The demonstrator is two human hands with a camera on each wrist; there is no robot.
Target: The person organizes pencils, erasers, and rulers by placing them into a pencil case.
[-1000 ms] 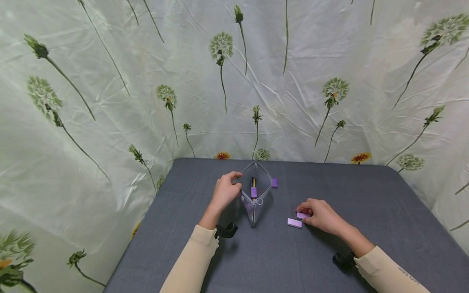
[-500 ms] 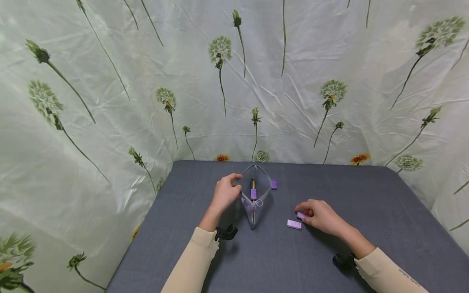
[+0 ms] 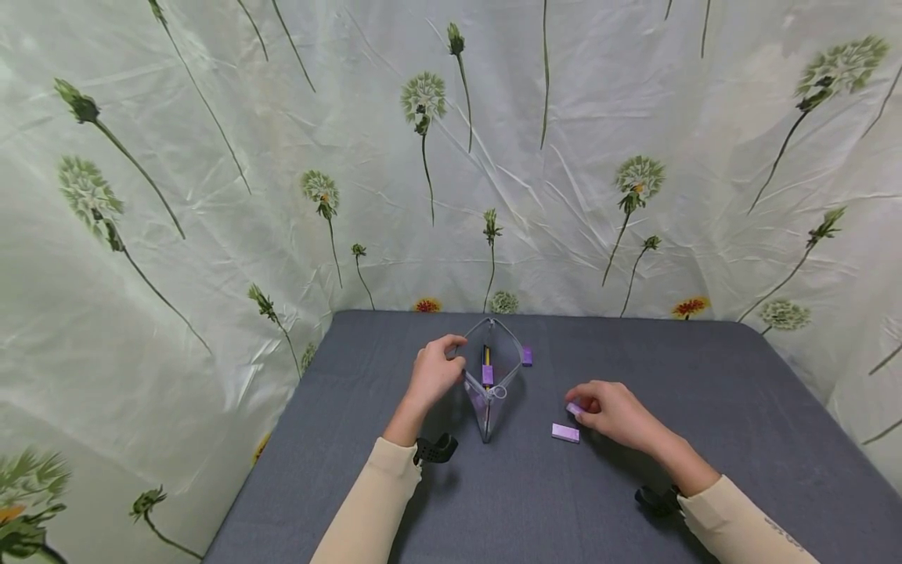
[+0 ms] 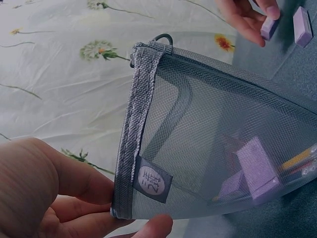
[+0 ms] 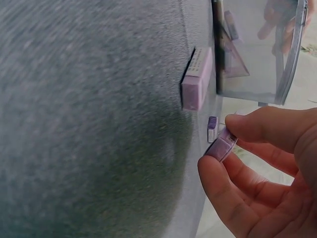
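Observation:
A grey mesh pencil case [image 4: 203, 114] stands unzipped on the table, its mouth spread wide. My left hand [image 3: 434, 370] pinches the case's left rim between thumb and fingers, near a round label [image 4: 153, 179]. Through the mesh show purple erasers [image 4: 258, 171] and pencils [image 4: 297, 159]. To the right, my right hand [image 3: 615, 409] pinches a small purple eraser [image 5: 222, 147] between thumb and index finger, close over the table. Another purple eraser [image 3: 565, 433] with printed text on its side lies just in front of that hand.
One more purple eraser [image 3: 527, 356] lies behind the case on its right side. The dark grey table [image 3: 507, 501] meets a hanging flower-print sheet [image 3: 550, 180] at the back and left. Each wrist wears a black camera mount [image 3: 437, 448].
My right hand has lifted the purple eraser slightly and moved it a little away from the one lying beside it. The left hand keeps its pinch on the case rim.

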